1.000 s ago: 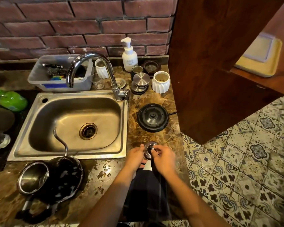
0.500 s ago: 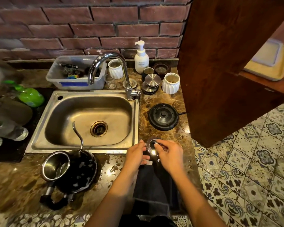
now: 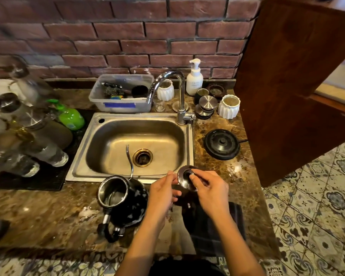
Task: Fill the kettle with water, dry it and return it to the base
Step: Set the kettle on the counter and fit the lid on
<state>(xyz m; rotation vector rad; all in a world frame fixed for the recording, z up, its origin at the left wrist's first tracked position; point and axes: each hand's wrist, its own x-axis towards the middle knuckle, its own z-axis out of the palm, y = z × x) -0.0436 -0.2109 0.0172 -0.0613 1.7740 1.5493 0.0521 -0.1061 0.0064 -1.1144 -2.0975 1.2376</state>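
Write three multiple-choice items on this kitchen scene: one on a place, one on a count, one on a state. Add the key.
1. Where is the kettle base? A. On the counter right of the sink. B. In the sink. C. On the floor.
2. How many white ribbed cups stand near the tap? A. Four. B. One. C. Two.
3. The kettle is: A. Shut. B. Open, its lid off. C. Standing on its base.
Key: 1 A, it lies beside the sink's right rim; 2 C, one behind the tap, one right of it; 3 B, left hand and right hand hold the lid.
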